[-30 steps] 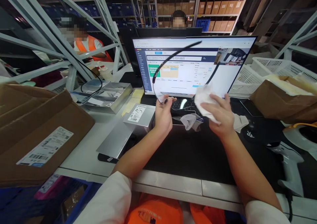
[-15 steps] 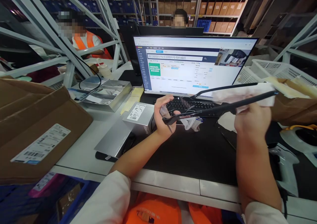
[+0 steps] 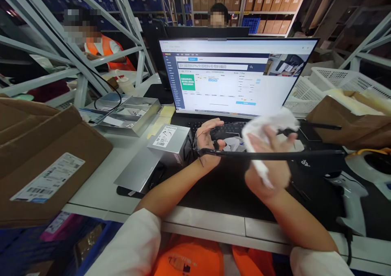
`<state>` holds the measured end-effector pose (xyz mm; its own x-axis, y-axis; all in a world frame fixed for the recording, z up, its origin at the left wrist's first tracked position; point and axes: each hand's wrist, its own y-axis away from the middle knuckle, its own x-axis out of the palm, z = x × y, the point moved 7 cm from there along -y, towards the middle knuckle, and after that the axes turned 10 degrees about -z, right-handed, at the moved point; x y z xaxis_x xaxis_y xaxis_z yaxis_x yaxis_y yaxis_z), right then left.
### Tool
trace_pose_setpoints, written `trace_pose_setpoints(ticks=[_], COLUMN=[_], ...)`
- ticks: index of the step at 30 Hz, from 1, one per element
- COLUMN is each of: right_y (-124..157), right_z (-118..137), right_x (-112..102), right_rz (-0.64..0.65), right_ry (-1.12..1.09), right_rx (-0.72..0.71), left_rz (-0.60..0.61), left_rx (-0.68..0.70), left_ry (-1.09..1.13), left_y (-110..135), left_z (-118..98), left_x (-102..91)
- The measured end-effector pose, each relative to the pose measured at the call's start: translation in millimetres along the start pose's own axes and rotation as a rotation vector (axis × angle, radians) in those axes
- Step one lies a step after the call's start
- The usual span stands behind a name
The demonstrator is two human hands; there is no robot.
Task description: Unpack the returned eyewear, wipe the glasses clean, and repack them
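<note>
A pair of black-framed glasses with clear lenses is held up over the desk, its temples stretching to the right. My left hand is closed round the lens end. My right hand, smeared by motion, grips a white wipe between the two temples. Behind the glasses lie the dark keyboard and a crumpled clear plastic bag. Left of my left hand stands a silver box with a label showing glasses.
The monitor stands at the back. An opened cardboard box fills the left, with a grey tray behind it. To the right are a handheld scanner, a brown carton and white baskets. Two people sit beyond.
My right hand has moved left and down with the wipe, from the temple ends to between the temples. The glasses have turned, and their temples point more level to the right.
</note>
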<state>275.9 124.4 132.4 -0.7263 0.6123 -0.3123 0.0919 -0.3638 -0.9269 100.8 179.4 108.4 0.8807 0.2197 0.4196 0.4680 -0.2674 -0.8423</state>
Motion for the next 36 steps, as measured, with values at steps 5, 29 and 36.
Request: trace_pose_setpoints(ticks=[5, 29, 36], right_y=[-3, -19, -35], right_z=[17, -4, -95], right_x=[47, 34, -15], right_rz=[0.203, 0.216, -0.053], right_ry=[-0.043, -0.311, -0.53], right_rx=[-0.071, -0.065, 0.66], left_rz=[0.012, -0.218, -0.137], left_rx=[-0.066, -0.509, -0.393], left_ry=[-0.009, 0.022, 0.101], left_y=[7, -9, -9], left_z=[4, 44, 38], left_x=[-2.4, -23.4, -17.7])
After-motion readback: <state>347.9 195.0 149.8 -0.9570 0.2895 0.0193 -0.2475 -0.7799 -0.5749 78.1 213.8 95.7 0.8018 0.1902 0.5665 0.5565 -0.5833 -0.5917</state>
